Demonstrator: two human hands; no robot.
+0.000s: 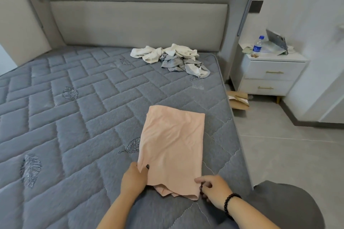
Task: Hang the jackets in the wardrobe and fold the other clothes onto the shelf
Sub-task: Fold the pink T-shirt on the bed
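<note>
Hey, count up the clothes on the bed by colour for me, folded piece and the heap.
Pink: 1, the folded pink garment
White or cream: 1 bundle, pieces within can't be separated
Grey: 1 bundle, likewise
Total: 3 colour groups

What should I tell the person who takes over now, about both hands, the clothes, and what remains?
Left hand pinches the near left corner of the pink garment; right hand is at its near right corner.
The garment lies partly folded on the mattress.
A pile of white and grey clothes waits unfolded near the headboard.
Left: finish this fold, fold the pile, shelve everything. No wardrobe or jackets in view.
</note>
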